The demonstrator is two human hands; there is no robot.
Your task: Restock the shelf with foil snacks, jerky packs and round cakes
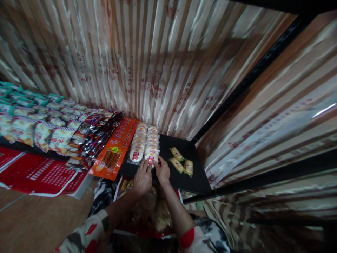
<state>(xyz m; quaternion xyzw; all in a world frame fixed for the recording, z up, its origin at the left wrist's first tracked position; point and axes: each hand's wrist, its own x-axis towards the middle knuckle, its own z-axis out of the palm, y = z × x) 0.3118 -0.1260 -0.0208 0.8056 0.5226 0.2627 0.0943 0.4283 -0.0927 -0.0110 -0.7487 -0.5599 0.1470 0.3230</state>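
Observation:
Two rows of clear packets with white, round rice crackers stand on a black shelf, the left row beside the right row. At the near end of the right row is a rice cracker packet with a red label. My left hand has its fingers on the left side of this packet. From the other side, my right hand grips its right edge with bent fingers. Both hands partly cover the packet's lower end. Several small yellow-green packets lie to the right.
A large orange snack bag leans left of the crackers. Farther left are dark shiny packets, white snack bags and green ones. Below my arms is an open box of bagged goods. A black metal post rises at right.

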